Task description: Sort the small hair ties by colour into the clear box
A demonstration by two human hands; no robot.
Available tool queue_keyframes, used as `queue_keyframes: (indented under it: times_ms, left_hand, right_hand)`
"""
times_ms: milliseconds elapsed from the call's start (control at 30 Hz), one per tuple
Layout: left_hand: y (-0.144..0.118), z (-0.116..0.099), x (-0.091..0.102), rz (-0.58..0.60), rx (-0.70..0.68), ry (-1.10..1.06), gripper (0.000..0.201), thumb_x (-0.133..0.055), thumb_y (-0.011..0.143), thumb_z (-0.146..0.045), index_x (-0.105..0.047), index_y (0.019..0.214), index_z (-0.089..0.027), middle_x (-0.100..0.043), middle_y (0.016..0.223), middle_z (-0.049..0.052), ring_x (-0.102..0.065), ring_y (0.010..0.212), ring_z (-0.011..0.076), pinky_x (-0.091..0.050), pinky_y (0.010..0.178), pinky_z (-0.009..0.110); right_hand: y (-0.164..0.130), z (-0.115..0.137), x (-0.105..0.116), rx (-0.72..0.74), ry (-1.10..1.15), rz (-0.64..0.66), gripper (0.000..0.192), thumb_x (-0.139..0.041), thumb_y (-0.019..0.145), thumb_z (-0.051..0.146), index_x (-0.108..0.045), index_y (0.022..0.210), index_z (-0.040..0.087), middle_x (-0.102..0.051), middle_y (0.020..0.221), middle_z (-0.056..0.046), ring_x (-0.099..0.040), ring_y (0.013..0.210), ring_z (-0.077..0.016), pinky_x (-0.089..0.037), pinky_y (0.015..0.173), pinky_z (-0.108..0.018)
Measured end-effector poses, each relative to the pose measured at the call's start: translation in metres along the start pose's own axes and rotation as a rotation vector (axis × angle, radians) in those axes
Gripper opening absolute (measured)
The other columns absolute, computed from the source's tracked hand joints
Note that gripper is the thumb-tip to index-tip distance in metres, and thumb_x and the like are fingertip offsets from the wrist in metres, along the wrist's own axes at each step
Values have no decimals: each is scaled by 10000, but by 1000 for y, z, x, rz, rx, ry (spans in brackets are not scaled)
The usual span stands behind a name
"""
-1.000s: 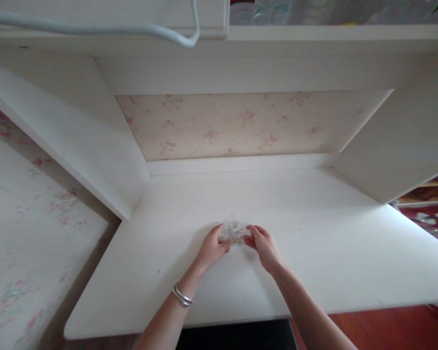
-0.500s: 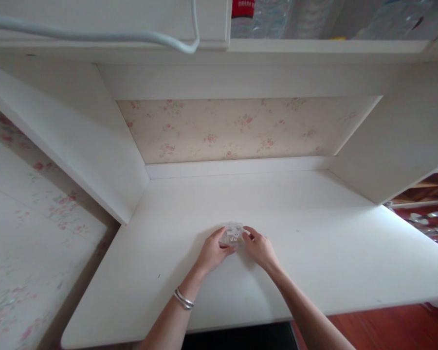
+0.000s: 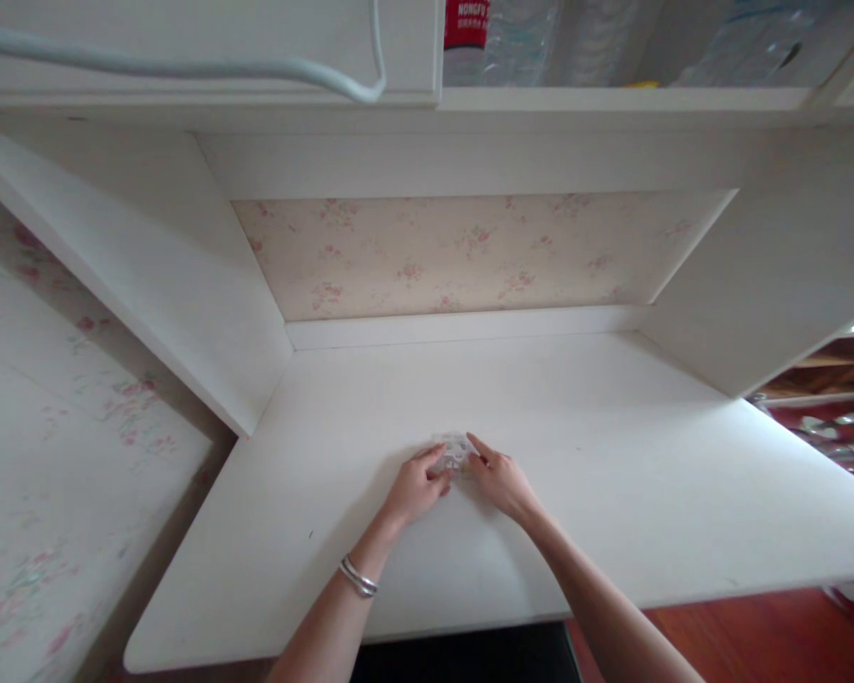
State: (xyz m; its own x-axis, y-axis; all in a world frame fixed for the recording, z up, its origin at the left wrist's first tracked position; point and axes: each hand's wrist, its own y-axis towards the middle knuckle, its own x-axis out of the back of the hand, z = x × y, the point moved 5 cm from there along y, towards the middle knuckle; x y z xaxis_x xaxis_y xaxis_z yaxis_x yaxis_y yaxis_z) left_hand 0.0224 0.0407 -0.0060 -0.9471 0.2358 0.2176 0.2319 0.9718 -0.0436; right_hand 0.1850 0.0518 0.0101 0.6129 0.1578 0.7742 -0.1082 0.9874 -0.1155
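White desk top (image 3: 612, 474), recessed under a shelf. Small clear plastic packet (image 3: 454, 453) lies on it near centre (both hands rest at its 6 o'clock side).

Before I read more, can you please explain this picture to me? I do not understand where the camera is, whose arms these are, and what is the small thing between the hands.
The camera sits on a person's head and looks forward and down, so both arms are that person's own. The left hand, with a silver bracelet on its wrist, and the right hand meet on a small clear plastic packet that lies on a white desk. Both pinch it; its contents are too small to tell. Behind is floral wallpaper. Above, a shelf holds water bottles, and a pale cable hangs there.
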Motion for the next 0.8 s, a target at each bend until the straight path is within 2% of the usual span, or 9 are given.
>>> queue_keyframes:
  times_ms: [100,200,267,367,433,500,567,700,800]
  left_hand:
    - [-2,-1,-1,-14,20,-12,453,-527,841,-408,-534,1249,-213,-468,1349,104,-645,653,106,-562,589,256]
    - [-3,-1,0,-31,36,15,462,-488,860,-439,-537,1246,-191,-574,1236,104,-655,635,121,-558,593,264]
    - [-3,1,0,-33,46,39,490,-474,867,-444,-509,1273,-172,-676,1039,93,-663,648,141,-552,616,268]
    - [-2,5,-2,-28,68,41,527,-458,876,-438,-452,1319,-153,-710,830,61,-668,662,158,-544,627,270]
    - [-1,7,-2,-35,84,17,527,-470,872,-413,-439,1326,-147,-702,932,78,-664,661,150,-543,613,261]
    - [0,8,-2,-55,105,2,509,-483,864,-374,-450,1315,-141,-656,1092,105,-654,648,131,-538,593,246]
    - [0,7,-2,-79,105,17,478,-474,864,-344,-477,1293,-134,-627,1151,115,-637,620,111,-529,580,232]
    - [-2,3,-1,-101,77,83,430,-441,872,-317,-521,1254,-137,-680,1026,88,-607,574,95,-507,564,213]
    - [-4,2,-2,-124,93,106,432,-439,874,-376,-547,1227,-151,-687,1000,75,-612,572,101,-495,543,209]
  right_hand:
    - [1,0,0,-2,14,20,493,-345,895,446,-420,1349,270,-678,783,-24,-626,739,-169,-394,630,-225]
    - [0,1,0,1,-34,17,534,-353,885,503,-389,1366,275,-667,746,-13,-619,712,-169,-370,594,-222]
    - [-2,2,0,-2,-77,17,548,-338,887,518,-365,1379,279,-676,790,-21,-625,744,-176,-370,602,-228]
    - [-6,7,0,-5,-151,13,545,-292,898,526,-335,1390,295,-674,993,-53,-627,875,-205,-391,664,-255]
    - [-8,9,0,-12,-199,9,559,-269,901,534,-293,1406,296,-642,1106,-70,-620,933,-228,-401,705,-286]
    - [-10,10,-1,-31,-228,9,585,-259,899,544,-258,1418,273,-634,1129,-87,-621,939,-248,-408,727,-316]
    - [-11,11,-1,-46,-240,0,596,-254,897,552,-269,1408,246,-638,1118,-99,-619,947,-263,-410,745,-340]
    - [-15,14,-2,-37,-229,-25,551,-238,903,548,-329,1355,247,-633,1129,-90,-611,971,-266,-407,772,-359]
    - [-20,17,0,-29,-234,-31,527,-238,909,539,-336,1339,249,-639,1116,-86,-613,965,-257,-399,782,-353]
